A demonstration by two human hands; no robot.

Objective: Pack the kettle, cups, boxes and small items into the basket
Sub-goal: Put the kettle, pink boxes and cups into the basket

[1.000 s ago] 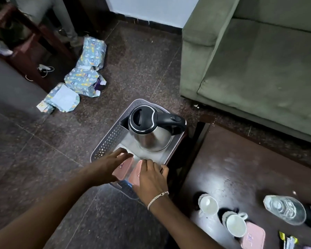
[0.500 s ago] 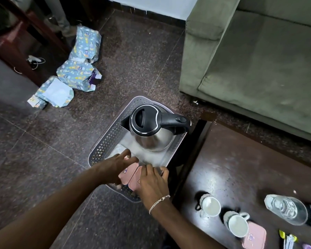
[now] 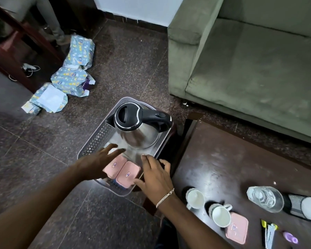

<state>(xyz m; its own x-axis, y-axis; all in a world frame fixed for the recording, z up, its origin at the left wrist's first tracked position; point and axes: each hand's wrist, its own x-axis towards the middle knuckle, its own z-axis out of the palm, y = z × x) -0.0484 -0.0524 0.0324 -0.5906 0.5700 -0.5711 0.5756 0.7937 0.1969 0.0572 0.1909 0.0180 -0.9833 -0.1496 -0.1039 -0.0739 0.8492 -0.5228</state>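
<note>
1. The left hand (image 3: 101, 159) hung over the near end of the basket (image 3: 90, 146) with fingers spread, holding nothing. Whether it touched the pink box beneath could not be told.
2. The right hand (image 3: 154, 175) hovered at the basket's near right corner, fingers straight and loosely apart, also holding nothing.
3. Two pink boxes (image 3: 127, 174) lay flat side by side in the basket's near end, long sides touching, between the two hands.
4. The kettle (image 3: 136, 128) stood upright in the basket's far end, with its spout pointing away from the bench (image 3: 223, 159) and its handle toward the bench.
5. What remained to pack lay to the right of the basket, on the bench, so the right hand was the nearer one.
6. Two white cups (image 3: 195, 197) stood mouth up nearest the basket.
7. A third box (image 3: 238, 229) lay flat just beyond the second cup, its long axis running roughly near to far.
8. Blurred small items (image 3: 269, 230) lay farthest from the basket.
9. The next reach was probably rightward, to a cup.
</note>
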